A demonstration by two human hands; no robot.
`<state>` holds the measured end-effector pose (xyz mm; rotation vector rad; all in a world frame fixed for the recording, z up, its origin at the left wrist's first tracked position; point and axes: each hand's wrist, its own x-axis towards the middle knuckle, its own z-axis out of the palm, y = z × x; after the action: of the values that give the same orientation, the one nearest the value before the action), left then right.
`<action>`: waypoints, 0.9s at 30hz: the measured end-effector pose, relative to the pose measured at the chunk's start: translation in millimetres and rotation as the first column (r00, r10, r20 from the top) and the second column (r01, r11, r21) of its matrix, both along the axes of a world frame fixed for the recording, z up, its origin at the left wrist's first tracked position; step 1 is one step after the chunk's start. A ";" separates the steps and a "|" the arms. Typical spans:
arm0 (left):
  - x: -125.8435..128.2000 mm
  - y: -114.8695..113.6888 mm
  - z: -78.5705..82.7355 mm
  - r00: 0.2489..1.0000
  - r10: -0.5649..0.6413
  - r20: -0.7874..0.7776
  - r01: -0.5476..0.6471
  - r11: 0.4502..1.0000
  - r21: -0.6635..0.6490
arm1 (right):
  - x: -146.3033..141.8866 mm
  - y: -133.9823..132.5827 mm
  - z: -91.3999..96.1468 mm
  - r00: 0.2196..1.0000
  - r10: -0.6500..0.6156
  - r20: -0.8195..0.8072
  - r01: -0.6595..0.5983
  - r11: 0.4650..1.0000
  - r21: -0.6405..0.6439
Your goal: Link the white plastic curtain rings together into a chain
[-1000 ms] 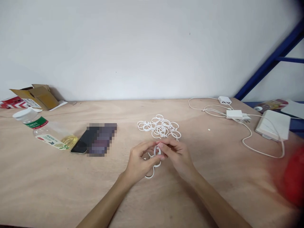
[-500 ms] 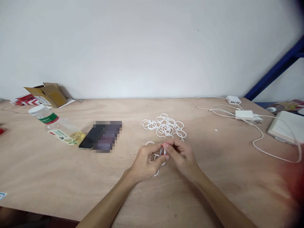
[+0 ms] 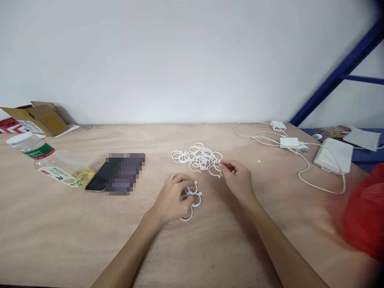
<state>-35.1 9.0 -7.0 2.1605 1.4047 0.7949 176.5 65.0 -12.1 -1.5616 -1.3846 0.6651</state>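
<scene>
My left hand (image 3: 171, 199) rests low over a short chain of linked white plastic rings (image 3: 195, 199), its fingers curled onto them, and one ring trails out below the hand. My right hand (image 3: 238, 180) reaches the right edge of a loose pile of white plastic curtain rings (image 3: 195, 158). Its thumb and forefinger are pinched on a ring (image 3: 216, 171) at that edge. The two hands stand apart, with the pile's lower edge just above the chain.
A plywood table (image 3: 126, 240) carries a lying oil bottle (image 3: 51, 166), a phone (image 3: 97, 182) beside a pixelated object (image 3: 126, 174), and an open cardboard box (image 3: 39, 119). White cables, chargers (image 3: 289, 143) and a white flat device (image 3: 333, 156) lie at right. A blurred red object (image 3: 364, 216) intrudes at right.
My right hand has left the chain and moved up and right to the pile's edge. My left hand stays on the chain. The whole view has shifted slightly.
</scene>
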 end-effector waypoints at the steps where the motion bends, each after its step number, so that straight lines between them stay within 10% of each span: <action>1: 0.8 -0.5 1.3 1.000 0.008 0.003 -0.008 1.000 0.009 | 2.3 1.0 -2.1 0.996 0.027 0.084 -0.027 1.000 0.003; 10: 3.2 1.1 2.3 0.999 -0.035 -0.039 0.038 0.997 0.072 | 1.2 -1.5 -9.6 0.867 0.171 0.468 -0.179 0.984 -0.028; 16: 5.9 0.0 8.4 0.999 0.032 0.012 -0.033 0.997 0.066 | 0.5 -0.1 6.5 0.965 0.176 -0.194 -0.206 0.968 -0.146; 21: 7.1 -1.6 1.3 0.983 0.051 0.177 -0.092 0.968 0.233 | -11.5 -9.3 17.0 0.682 0.078 -0.727 -0.350 0.907 -0.232; 27: 11.6 -4.4 -1.3 0.951 -0.051 0.304 0.000 0.986 0.165 | -37.2 -31.1 23.0 0.397 0.138 -0.907 -0.627 0.763 -0.158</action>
<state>-23.4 4.6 -8.3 2.0543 1.1858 1.2151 139.3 33.9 11.0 -0.8795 -0.7703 1.9470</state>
